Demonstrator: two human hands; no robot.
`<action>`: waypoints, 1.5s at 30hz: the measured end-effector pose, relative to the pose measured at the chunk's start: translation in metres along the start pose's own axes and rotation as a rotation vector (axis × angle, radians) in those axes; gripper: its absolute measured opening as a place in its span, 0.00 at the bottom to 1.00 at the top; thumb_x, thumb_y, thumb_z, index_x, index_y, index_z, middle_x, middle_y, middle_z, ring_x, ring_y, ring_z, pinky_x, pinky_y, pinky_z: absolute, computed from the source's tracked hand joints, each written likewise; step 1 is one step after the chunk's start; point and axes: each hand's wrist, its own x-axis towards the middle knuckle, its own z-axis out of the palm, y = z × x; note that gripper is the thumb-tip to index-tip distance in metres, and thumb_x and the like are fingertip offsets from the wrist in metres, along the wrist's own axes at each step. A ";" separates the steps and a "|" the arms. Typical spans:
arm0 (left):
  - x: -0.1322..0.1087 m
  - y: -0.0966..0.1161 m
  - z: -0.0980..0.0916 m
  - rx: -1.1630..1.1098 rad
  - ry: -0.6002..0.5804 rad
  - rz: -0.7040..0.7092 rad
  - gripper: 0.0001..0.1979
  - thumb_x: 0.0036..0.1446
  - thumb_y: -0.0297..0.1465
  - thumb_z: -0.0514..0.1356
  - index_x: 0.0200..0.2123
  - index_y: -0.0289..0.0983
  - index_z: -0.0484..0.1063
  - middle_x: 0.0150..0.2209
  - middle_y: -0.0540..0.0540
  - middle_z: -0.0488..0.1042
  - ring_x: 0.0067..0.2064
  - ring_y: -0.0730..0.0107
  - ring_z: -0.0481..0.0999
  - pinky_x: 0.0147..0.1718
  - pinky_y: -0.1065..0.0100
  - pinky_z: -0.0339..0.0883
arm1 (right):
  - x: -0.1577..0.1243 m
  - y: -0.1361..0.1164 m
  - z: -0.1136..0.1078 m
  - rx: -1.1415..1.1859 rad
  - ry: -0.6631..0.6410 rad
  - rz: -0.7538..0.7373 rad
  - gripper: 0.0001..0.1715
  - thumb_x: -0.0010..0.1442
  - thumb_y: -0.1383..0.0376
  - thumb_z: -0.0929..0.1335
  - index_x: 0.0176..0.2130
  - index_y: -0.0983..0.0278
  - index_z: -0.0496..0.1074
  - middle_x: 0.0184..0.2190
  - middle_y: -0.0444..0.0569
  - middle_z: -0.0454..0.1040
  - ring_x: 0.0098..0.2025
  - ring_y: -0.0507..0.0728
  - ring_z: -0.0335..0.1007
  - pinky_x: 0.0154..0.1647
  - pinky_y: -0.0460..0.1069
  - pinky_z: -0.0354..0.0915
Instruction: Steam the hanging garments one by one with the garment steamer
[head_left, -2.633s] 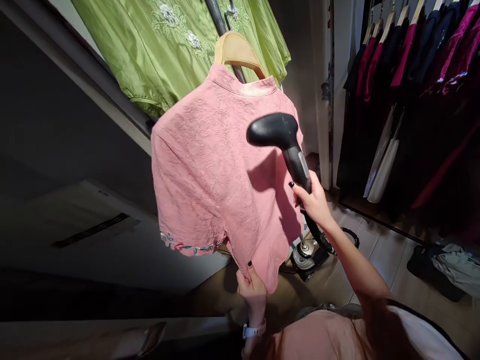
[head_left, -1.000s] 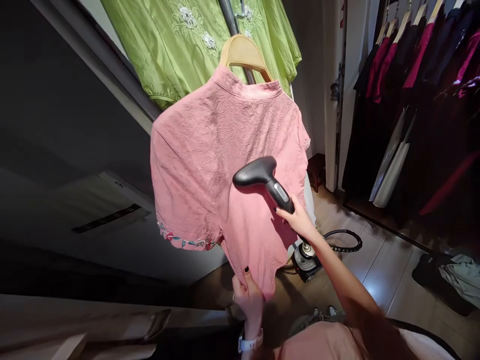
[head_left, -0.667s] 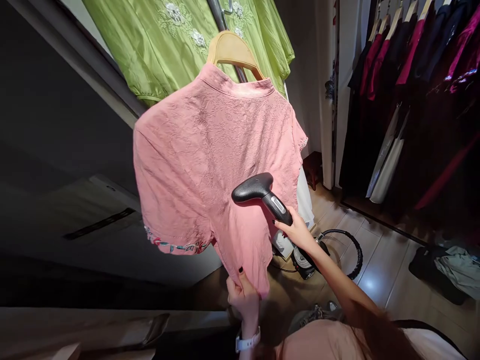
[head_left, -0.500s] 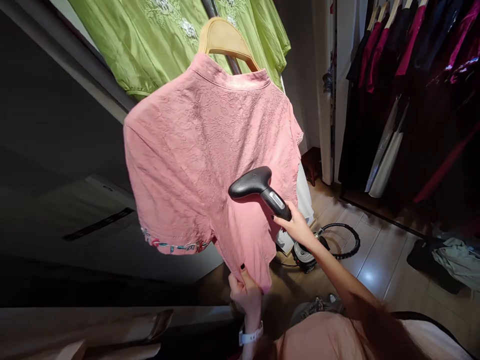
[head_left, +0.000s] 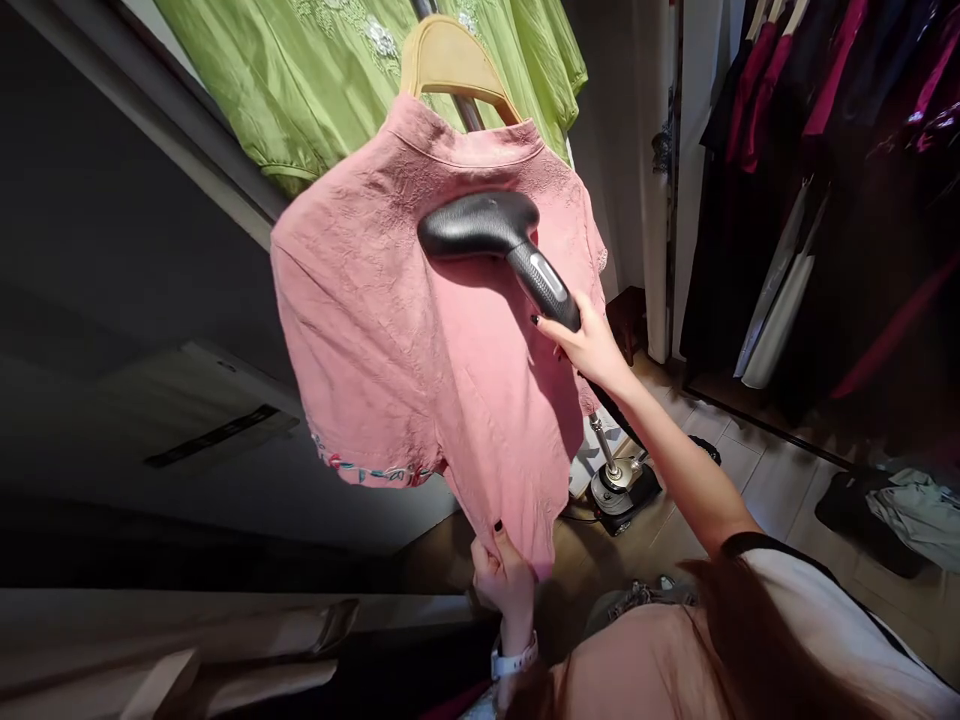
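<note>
A pink blouse (head_left: 360,310) with embroidered sleeve edging hangs by its stand collar on a wooden hanger (head_left: 457,62), its back towards me. My right hand (head_left: 589,345) is closed round the handle of a black garment steamer head (head_left: 480,224). The steamer head lies against the upper back of the blouse, below the collar. Down at the lower hem, my left hand (head_left: 504,575) pinches the fabric and holds it taut. A white watch band circles my left wrist.
Behind the blouse hangs a green embroidered garment (head_left: 337,90). On the floor at right stands the steamer base (head_left: 619,490) with its pole. Dark and magenta clothes (head_left: 795,150) hang on a rack at far right. A pale cloth heap (head_left: 919,515) lies on the floor.
My right hand has moved the steamer head up the blouse, from mid-back to just under the collar. My left hand still grips the hem, and the fabric is stretched smoother.
</note>
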 end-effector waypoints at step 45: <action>0.044 -0.023 0.019 0.004 -0.076 0.079 0.20 0.61 0.48 0.58 0.25 0.41 0.59 0.21 0.54 0.61 0.25 0.70 0.61 0.27 0.69 0.55 | 0.025 -0.019 -0.093 -0.162 0.167 -0.049 0.29 0.55 0.52 0.74 0.51 0.61 0.67 0.34 0.42 0.71 0.25 0.51 0.67 0.29 0.48 0.67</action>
